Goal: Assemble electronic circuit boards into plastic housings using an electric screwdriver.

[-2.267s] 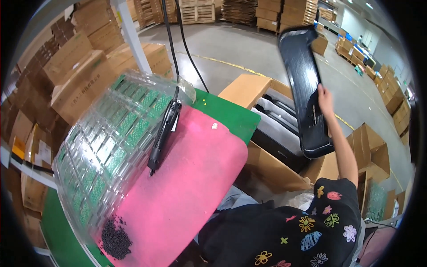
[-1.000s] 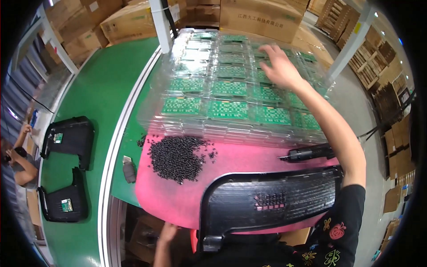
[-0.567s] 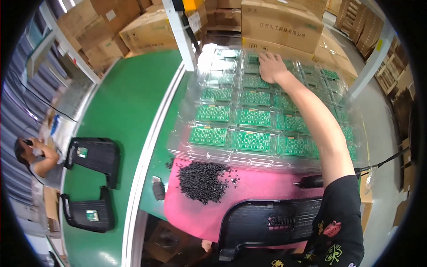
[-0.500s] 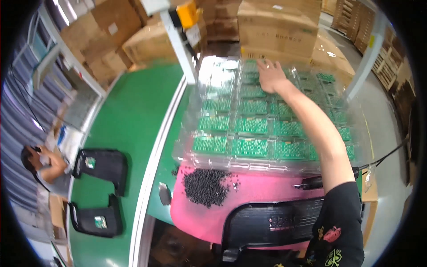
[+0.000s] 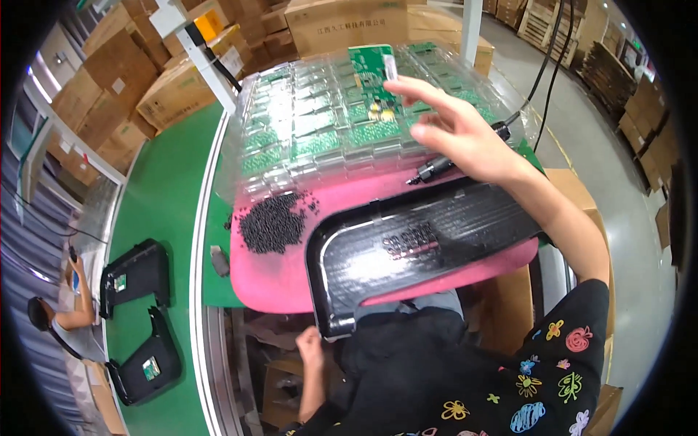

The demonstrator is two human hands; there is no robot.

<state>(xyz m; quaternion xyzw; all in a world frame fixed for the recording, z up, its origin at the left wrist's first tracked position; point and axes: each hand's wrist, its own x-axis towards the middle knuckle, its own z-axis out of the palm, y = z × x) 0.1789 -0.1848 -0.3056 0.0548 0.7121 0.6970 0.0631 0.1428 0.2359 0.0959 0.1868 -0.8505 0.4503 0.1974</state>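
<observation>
My right hand (image 5: 465,134) is raised over the near right of the clear plastic tray (image 5: 291,174). Its fingertips and thumb hold a green circuit board (image 5: 369,69) by the edge, tilted up, with a white part on its side. Below lies a black plastic housing (image 5: 407,247), an angled shell with its hollow side up, on a pink mat (image 5: 273,291). At the housing's lower left corner my left hand (image 5: 311,352) is closed, fingers curled against that corner. More green boards (image 5: 318,143) fill the tray's pockets.
A heap of small black screws (image 5: 273,224) lies left on the mat. Behind the housing rests a black corded electric screwdriver (image 5: 436,169). Left, beyond a metal rail (image 5: 207,196), two black housings (image 5: 138,280) lie on a green bench, near a seated person (image 5: 69,320). Cartons (image 5: 345,25) stand behind.
My right hand has come back from the tray's far side, now with a circuit board in it. My left hand has come into view at the housing's corner. The view has shifted downward.
</observation>
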